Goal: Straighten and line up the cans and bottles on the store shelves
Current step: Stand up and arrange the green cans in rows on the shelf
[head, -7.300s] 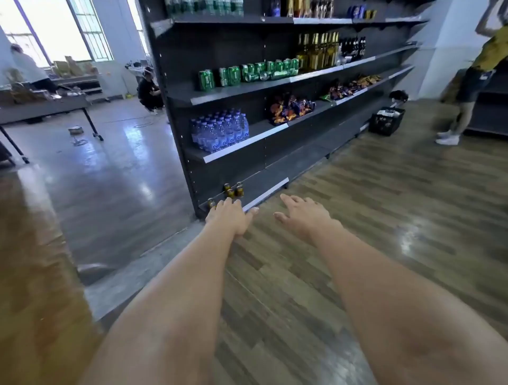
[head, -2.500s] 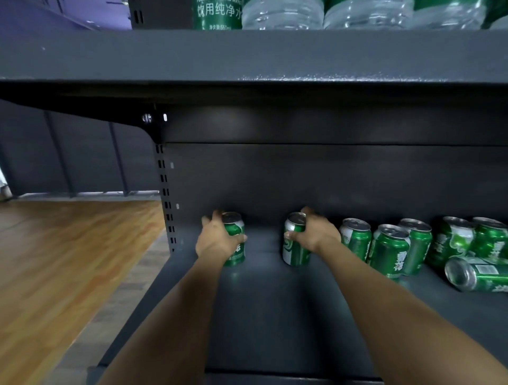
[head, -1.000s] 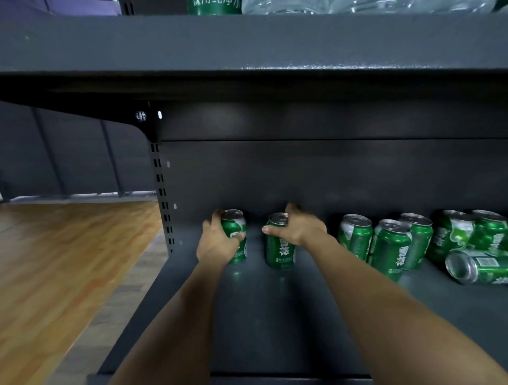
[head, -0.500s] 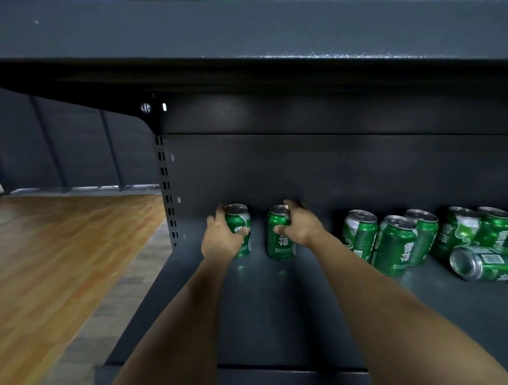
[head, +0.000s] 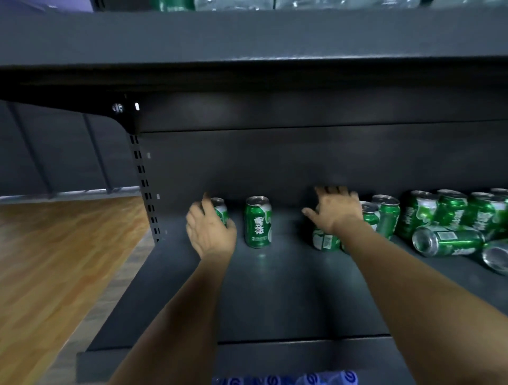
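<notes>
1. While your left hand (head: pixel 210 230) curls round the end can (head: pixel 221 211) at the far left of the shelf (head: pixel 275 296), your right hand (head: pixel 334 211) is spread flat with the fingers apart, gripping nothing, just over the next cans (head: pixel 384 217).
2. Judging by the row, you have two cans done: the end can and the second can (head: pixel 257 222) stand upright side by side near the back wall.
3. What is left looks like most of it: the bunch to the right stands crowded and uneven, and a tipped can (head: pixel 446 241) lies on its side beside another fallen one (head: pixel 496 258).
4. None of the cans shows whether it is full; the tops look sealed.
5. The shelf above (head: pixel 247 35) carries clear bottles (head: pixel 302 3), only partly visible.
</notes>
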A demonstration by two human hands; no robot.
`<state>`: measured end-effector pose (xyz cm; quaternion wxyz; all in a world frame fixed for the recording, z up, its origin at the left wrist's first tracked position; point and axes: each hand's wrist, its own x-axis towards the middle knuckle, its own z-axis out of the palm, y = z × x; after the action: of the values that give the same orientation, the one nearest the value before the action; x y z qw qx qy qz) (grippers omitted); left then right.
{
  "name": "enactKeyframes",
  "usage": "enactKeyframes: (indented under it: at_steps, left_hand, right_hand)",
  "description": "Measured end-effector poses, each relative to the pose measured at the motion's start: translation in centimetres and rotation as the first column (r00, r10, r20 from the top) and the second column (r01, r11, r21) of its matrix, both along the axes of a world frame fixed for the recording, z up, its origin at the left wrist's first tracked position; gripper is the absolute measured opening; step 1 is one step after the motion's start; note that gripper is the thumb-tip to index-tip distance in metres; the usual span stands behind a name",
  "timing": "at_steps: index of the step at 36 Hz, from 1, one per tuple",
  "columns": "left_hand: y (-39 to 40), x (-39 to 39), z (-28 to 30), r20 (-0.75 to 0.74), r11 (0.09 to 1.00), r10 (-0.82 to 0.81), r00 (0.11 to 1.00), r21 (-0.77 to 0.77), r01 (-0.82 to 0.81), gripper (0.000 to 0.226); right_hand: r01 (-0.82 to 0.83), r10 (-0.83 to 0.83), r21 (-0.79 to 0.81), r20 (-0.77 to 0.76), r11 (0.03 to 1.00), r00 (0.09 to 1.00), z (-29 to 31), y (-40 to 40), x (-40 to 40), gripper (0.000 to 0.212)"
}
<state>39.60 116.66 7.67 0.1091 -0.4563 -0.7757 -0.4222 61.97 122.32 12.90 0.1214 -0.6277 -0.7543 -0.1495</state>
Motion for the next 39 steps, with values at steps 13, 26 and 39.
enactKeyframes:
  at_steps: [13,26,39]
  left_hand:
    - [0.1,4.2,-0.6,0.003,0.973,-0.211,0.977,-0.096,0.211,0.047]
    - [0.8,5.5,0.6,-0.166,0.973,-0.221,0.961,-0.099,0.207,0.038]
    - [2.4,5.1,0.4,-0.223,0.972,-0.217,0.950,-0.136,0.190,0.051]
  right_hand:
    - [0.011,-0.006,-0.106,0.052,0.994,0.999,-0.2,0.6,2.5,0.074]
    - [-0.099,0.070,-0.085,-0.294,0.991,0.953,1.4,0.9,0.6,0.061]
    - [-0.055,-0.050,-0.255,-0.388,0.965,0.920,-0.5,1.7,-1.7,0.086]
